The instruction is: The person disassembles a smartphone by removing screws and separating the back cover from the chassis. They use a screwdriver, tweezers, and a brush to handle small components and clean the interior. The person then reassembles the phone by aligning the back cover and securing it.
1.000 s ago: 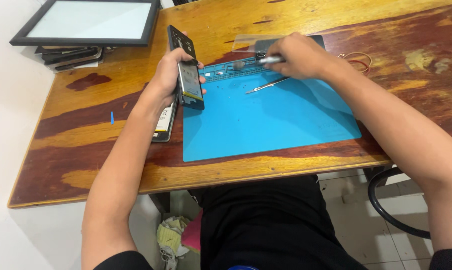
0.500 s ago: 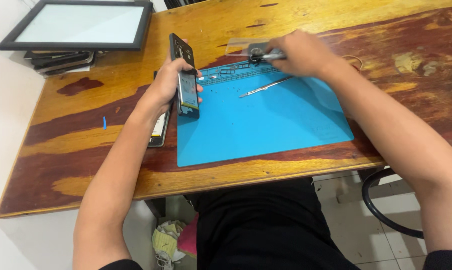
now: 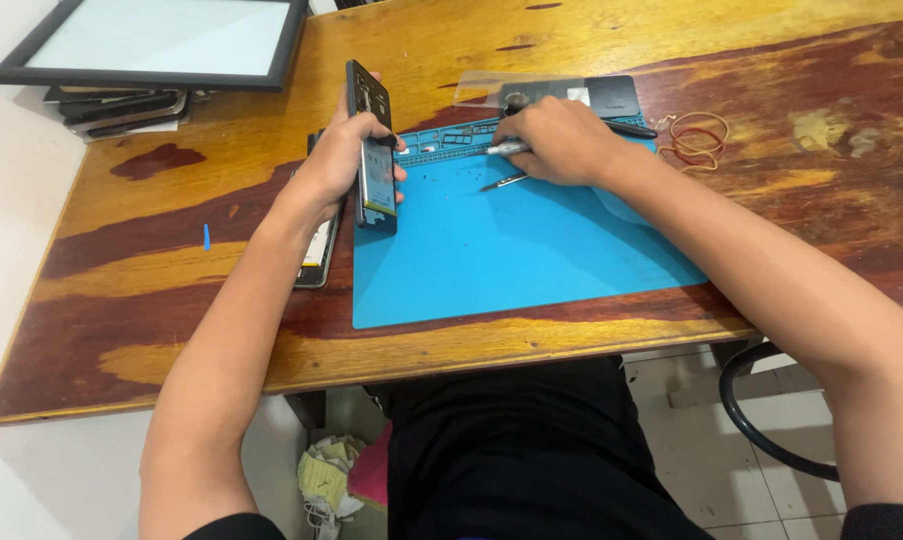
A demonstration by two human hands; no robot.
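since half a second ago the left hand (image 3: 347,160) has kept its grip on the opened phone (image 3: 372,150) and tipped it a little more upright, while the right hand (image 3: 562,140) has stayed at the far edge of the blue mat (image 3: 522,250), still closed around the silver tool.

left hand is wrapped around the phone — fingers curled over its right edge, thumb side behind — holding it on its long edge at the mat's left border, the inner side with a pale battery facing right. right hand is closed on a slim silver tool (image 3: 509,148), its tip pointing left over the mat's tray strip. a second thin tool (image 3: 504,182) lies on the mat just below that hand, touching nothing else.

another flat phone part (image 3: 317,255) lies on the wooden tabletop (image 3: 172,300) under the left wrist, just off the mat. beyond the right hand sit a clear plastic piece (image 3: 492,90) and a dark pad (image 3: 612,95); rubber bands (image 3: 697,138) lie to the right. a black-framed panel (image 3: 162,40) rests on stacked devices at the far left corner.
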